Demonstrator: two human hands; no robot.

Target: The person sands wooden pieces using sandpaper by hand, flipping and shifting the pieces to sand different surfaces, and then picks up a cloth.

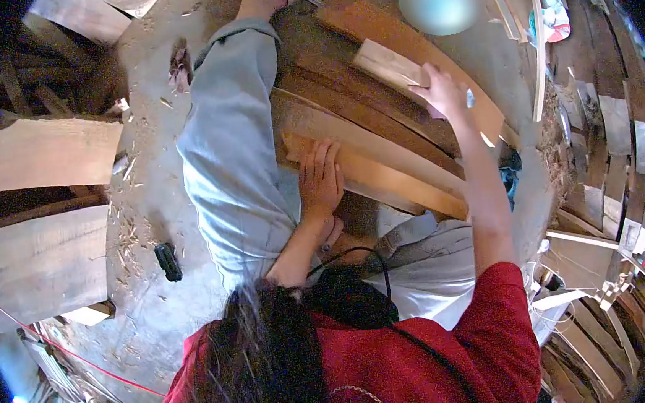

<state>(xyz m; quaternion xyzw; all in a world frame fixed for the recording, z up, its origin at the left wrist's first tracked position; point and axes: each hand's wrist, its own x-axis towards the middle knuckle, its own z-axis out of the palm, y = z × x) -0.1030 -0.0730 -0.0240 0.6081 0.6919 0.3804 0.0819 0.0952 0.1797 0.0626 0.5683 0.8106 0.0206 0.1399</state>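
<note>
My left hand lies flat, fingers stretched out, on the near end of a light brown board. Farther up and to the right, my right hand grips the end of a short pale wood block. That block rests over a wide orange-brown board. Between the two hands, darker brown boards run side by side on the floor, next to my outstretched leg.
Large pale planks lie at the left. A small black object sits on the concrete floor among wood shavings. Stacked boards and thin strips line the right side. A red cord crosses the lower left.
</note>
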